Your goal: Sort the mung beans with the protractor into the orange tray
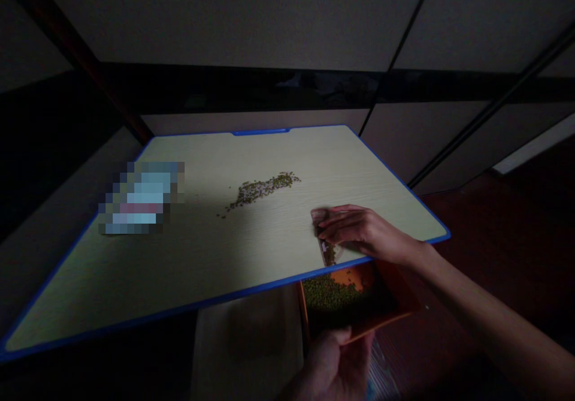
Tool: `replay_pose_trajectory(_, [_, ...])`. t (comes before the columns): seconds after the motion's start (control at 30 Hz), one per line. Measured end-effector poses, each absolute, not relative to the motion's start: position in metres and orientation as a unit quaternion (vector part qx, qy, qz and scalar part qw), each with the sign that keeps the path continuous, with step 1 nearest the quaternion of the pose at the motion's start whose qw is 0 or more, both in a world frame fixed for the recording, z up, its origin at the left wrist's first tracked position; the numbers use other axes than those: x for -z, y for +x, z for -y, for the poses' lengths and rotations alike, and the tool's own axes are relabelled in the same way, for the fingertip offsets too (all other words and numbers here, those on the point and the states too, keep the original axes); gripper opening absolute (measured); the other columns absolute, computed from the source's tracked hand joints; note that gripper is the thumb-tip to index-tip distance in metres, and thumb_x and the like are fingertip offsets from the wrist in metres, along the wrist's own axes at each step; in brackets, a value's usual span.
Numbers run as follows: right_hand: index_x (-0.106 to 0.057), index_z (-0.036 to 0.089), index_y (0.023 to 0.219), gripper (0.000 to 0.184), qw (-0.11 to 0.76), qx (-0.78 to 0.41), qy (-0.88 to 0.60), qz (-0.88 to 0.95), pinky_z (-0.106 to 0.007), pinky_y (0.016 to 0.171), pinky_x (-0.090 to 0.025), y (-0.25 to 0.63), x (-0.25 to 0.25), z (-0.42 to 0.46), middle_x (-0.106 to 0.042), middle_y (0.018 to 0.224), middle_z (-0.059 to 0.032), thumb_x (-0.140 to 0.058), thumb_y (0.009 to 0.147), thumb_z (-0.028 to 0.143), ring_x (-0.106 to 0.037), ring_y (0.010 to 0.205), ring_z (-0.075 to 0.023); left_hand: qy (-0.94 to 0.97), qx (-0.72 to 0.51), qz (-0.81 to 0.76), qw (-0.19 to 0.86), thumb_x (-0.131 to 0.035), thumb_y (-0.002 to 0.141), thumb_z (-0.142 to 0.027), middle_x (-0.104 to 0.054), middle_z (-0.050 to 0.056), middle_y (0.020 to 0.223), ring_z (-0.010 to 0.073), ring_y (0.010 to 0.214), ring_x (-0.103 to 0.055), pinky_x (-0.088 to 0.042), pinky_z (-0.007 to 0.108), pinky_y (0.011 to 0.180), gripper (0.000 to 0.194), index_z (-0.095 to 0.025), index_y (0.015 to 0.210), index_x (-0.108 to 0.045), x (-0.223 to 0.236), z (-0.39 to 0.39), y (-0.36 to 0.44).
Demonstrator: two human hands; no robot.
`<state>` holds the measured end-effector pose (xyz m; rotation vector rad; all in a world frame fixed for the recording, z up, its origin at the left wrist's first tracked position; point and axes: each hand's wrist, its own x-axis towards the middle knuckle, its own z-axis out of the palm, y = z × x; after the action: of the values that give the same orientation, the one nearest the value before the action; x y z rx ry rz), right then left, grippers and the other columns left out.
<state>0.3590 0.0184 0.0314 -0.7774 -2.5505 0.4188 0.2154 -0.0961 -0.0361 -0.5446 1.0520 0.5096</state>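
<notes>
My right hand point(354, 230) lies low on the table's near right part, its fingers pressed on a thin see-through flat piece point(318, 216). Small beans point(330, 255) are gathered along that piece, close to the table's blue front edge. Below the edge, my left hand point(335, 359) grips an orange container point(381, 317) by its near rim, thumb on top. Green beans point(330, 296), probably mung beans, cover part of its inside. A strip of loose green and brown beans point(265, 188) is spread across the middle of the table.
The pale wood-grain table point(188, 257) has a blue rim. A blurred-out flat item point(144, 197) lies at its left. A pale box-like object point(247, 341) is under the front edge. Panelled cabinet doors point(251, 17) stand behind; the dark reddish floor point(485, 227) shows at right.
</notes>
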Motion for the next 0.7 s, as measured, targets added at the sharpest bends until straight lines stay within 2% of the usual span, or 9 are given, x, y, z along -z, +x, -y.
replay_pose_trajectory(0.23, [-0.072, 0.016, 0.092, 0.021, 0.194, -0.124, -0.273, 0.934, -0.043, 0.098, -0.044, 0.367, -0.035, -0.016, -0.075, 0.099, -0.0094, -0.052, 0.085, 0.012, -0.065, 0.104, -0.0247, -0.266, -0.269, -0.478, 0.793, -0.045, 0.083, -0.005, -0.062, 0.013, 0.086, 0.0165, 0.073, -0.064, -0.055, 0.02, 0.059, 0.028, 0.002, 0.11, -0.045, 0.049, 0.101, 0.218])
replay_pose_trajectory(0.37, [-0.071, 0.018, 0.091, 0.022, 0.194, -0.112, -0.277, 0.935, -0.041, 0.098, -0.044, 0.371, -0.037, -0.015, -0.075, 0.098, -0.0077, -0.05, 0.086, 0.013, -0.065, 0.104, -0.0228, -0.254, -0.268, -0.474, 0.799, -0.048, 0.081, -0.004, -0.062, 0.015, 0.082, 0.0177, 0.071, -0.064, -0.055, 0.02, 0.058, 0.031, 0.005, 0.11, -0.045, 0.047, 0.1, 0.218])
replay_pose_trajectory(0.5, [-0.07, 0.017, 0.095, 0.032, 0.196, -0.061, -0.283, 0.937, -0.041, 0.096, -0.044, 0.375, -0.05, -0.02, -0.073, 0.102, -0.009, -0.041, 0.086, 0.006, -0.065, 0.102, -0.022, -0.249, -0.258, -0.477, 0.802, -0.048, 0.081, -0.003, -0.062, 0.013, 0.078, 0.0166, 0.065, -0.063, -0.054, 0.019, 0.056, 0.03, 0.005, 0.109, -0.046, 0.045, 0.098, 0.217])
replay_pose_trajectory(0.57, [-0.07, 0.016, 0.093, 0.037, 0.178, -0.02, -0.306, 0.935, -0.042, 0.093, -0.043, 0.375, -0.063, -0.026, -0.073, 0.097, -0.0091, -0.037, 0.086, 0.002, -0.065, 0.095, -0.0218, -0.245, -0.247, -0.481, 0.805, -0.046, 0.083, -0.005, -0.062, 0.012, 0.075, 0.0148, 0.062, -0.062, -0.052, 0.017, 0.054, 0.025, 0.004, 0.106, -0.047, 0.041, 0.096, 0.215])
replay_pose_trajectory(0.7, [-0.065, 0.013, 0.106, 0.032, 0.089, 0.003, -0.439, 0.894, -0.039, 0.068, -0.047, 0.37, -0.084, -0.052, -0.069, 0.081, -0.0124, -0.039, 0.087, 0.007, -0.063, 0.076, -0.0236, -0.228, -0.212, -0.481, 0.82, -0.043, 0.085, -0.006, -0.059, 0.009, 0.067, 0.012, 0.056, -0.058, -0.05, 0.016, 0.053, 0.015, 0.002, 0.095, -0.05, 0.029, 0.091, 0.21])
